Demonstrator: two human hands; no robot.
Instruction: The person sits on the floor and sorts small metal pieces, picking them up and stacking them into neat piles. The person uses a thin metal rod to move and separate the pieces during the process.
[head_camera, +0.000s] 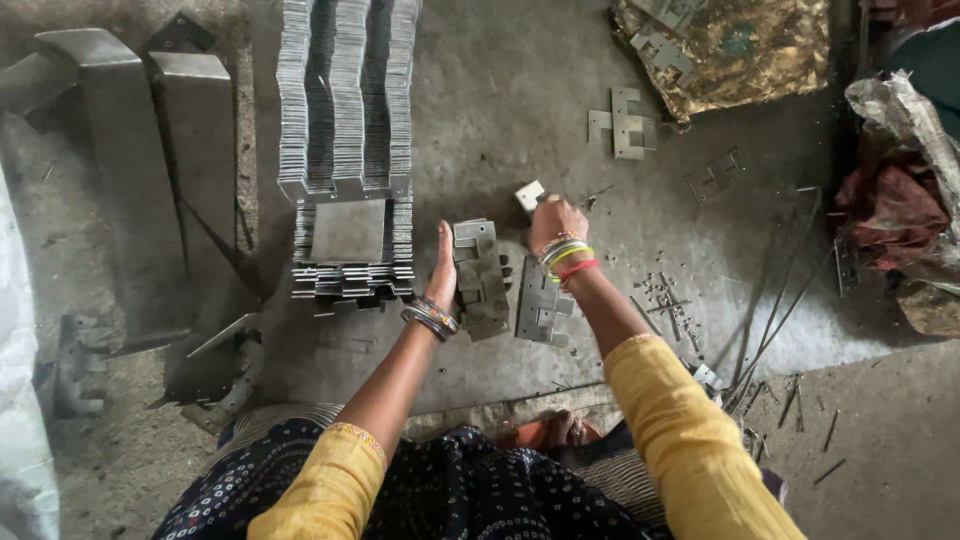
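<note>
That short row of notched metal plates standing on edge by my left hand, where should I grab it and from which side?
Clamp the row of notched plates endwise, from above. The left hand already rests flat along its left side. Palms on the near and far end plates would press the loose plates together; a pinch at the middle would likely let them fan apart on the concrete floor.

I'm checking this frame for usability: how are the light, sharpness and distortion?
Head view: dim, flat light with soft shadows; faint sheen on the stacked metal plates, no harsh glare; right hand slightly blurred, left hand sharper; wide-angle bending toward the edges.
</note>
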